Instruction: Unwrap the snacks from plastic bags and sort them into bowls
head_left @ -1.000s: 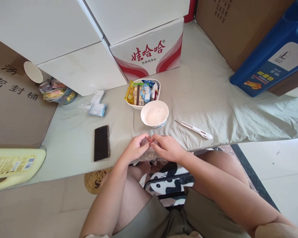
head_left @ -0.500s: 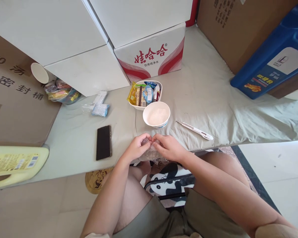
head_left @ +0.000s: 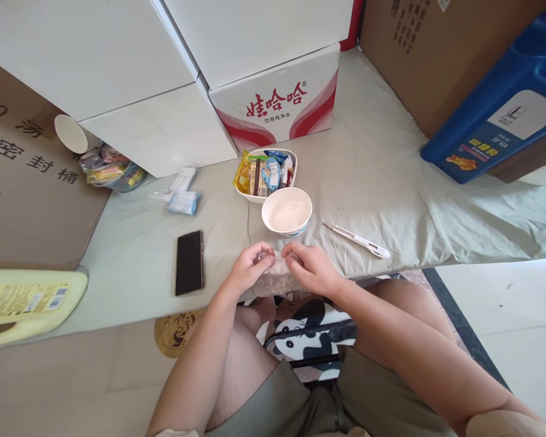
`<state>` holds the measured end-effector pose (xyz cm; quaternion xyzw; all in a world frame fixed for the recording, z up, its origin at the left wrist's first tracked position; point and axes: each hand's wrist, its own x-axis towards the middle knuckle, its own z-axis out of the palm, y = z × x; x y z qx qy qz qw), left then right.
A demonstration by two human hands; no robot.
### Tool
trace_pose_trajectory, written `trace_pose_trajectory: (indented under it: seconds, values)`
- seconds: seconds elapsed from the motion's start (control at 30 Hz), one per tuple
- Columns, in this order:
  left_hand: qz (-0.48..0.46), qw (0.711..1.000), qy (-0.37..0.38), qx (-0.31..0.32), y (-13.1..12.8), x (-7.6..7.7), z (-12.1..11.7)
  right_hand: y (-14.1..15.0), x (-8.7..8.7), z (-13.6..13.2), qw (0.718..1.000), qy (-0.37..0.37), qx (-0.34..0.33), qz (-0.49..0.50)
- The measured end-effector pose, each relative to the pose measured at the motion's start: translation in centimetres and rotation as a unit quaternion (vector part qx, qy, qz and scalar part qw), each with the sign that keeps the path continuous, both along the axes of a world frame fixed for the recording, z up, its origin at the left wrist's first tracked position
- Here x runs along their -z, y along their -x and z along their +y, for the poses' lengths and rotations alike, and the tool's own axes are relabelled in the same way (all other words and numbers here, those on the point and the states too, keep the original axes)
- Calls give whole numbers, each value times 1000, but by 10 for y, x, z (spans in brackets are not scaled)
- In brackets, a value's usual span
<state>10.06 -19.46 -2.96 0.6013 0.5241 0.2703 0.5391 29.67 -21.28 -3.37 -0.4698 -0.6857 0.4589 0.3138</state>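
A crinkled clear plastic bag (head_left: 276, 280) stretches between my hands at the front edge of the cloth-covered surface. My left hand (head_left: 251, 267) pinches its left side, fingers curled. On the other side my right hand (head_left: 313, 268) grips the plastic between thumb and fingers. Just beyond them stands a white paper bowl (head_left: 286, 210) with something whitish inside. Behind it, touching or nearly so, is a white tub (head_left: 253, 198) filled with small packaged snacks. A white utility knife (head_left: 357, 239) lies to the right of the bowl.
A black phone (head_left: 189, 263) lies left of my hands, with crumpled blue-and-white wrappers (head_left: 183, 202) beyond it. A blue jug (head_left: 491, 130) stands at the right, a yellow bottle (head_left: 31, 303) at the left edge. Cartons (head_left: 277, 103) line the back.
My hands have moved slightly apart, and the plastic is spread wider between them. The bowl, tub, phone and knife have stayed in place.
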Motion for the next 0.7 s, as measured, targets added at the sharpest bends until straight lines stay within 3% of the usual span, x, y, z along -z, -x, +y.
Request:
trace_pose_trajectory:
  seconds: [0.43,0.6,0.7]
  values:
    - [-112,988,50,-96,1,5,0,-1,1,0,992,46,94,64]
    - [-146,978,42,-142,2,7,2,-1,4,1,986,71,78,129]
    - [-140,979,39,-143,3,8,2,0,6,2,990,76,82,91]
